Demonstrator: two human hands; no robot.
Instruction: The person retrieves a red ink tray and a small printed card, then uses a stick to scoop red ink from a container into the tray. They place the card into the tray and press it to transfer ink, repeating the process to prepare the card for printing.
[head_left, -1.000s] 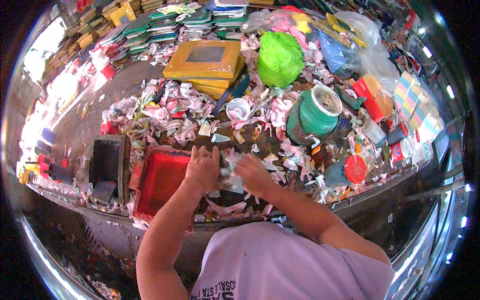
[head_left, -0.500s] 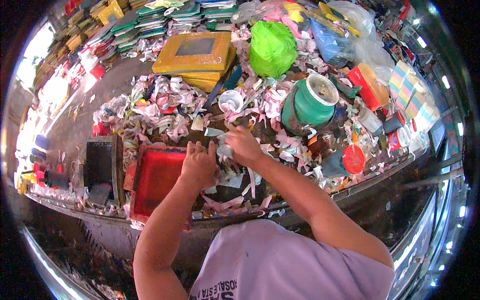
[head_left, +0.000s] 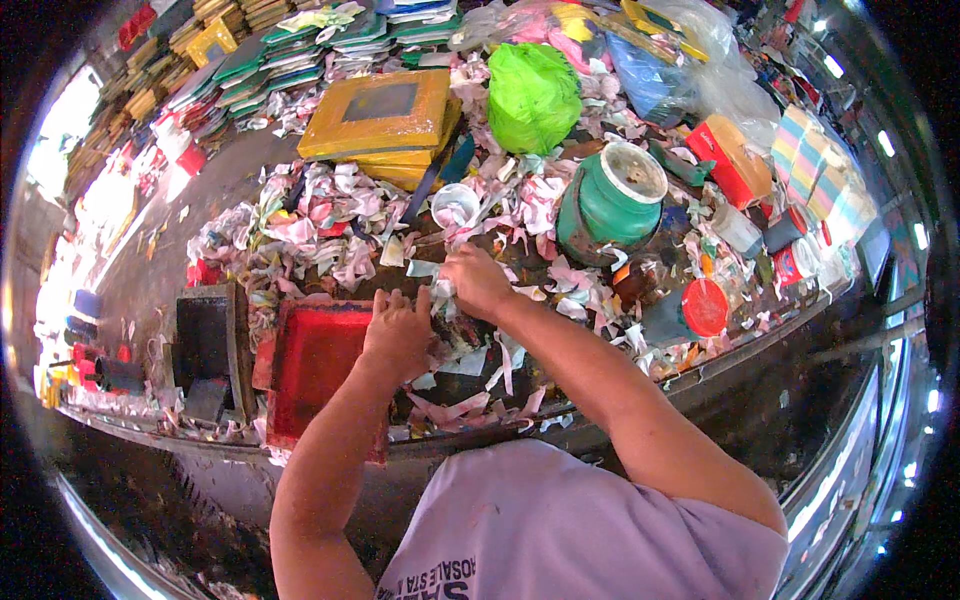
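Observation:
My left hand (head_left: 398, 330) lies at the right edge of a shallow red tray-like frame (head_left: 320, 360), palm down, its fingers stretched out and slightly apart. Close beside it, my right hand (head_left: 476, 284) is curled with its fingers closed and pointing left. Whatever it grips is hidden; pale crumpled scraps show right under and beside it. A small whitish strip (head_left: 422, 268) lies just past its fingertips. Between and below both hands is a dark, stained patch of table littered with torn paper scraps (head_left: 460, 405). A white cup (head_left: 456, 206) stands beyond the right hand.
A green tub (head_left: 612, 205) with a pale lid stands to the right, near a red-lidded container (head_left: 704, 308). Yellow frames (head_left: 378, 115) and a bright green bag (head_left: 533, 98) lie farther back. A dark box-like frame (head_left: 205, 345) sits left. The table's front edge runs before me.
My right hand has shifted slightly left, closer to my left hand. My left hand stays in nearly the same place. The view has moved slightly.

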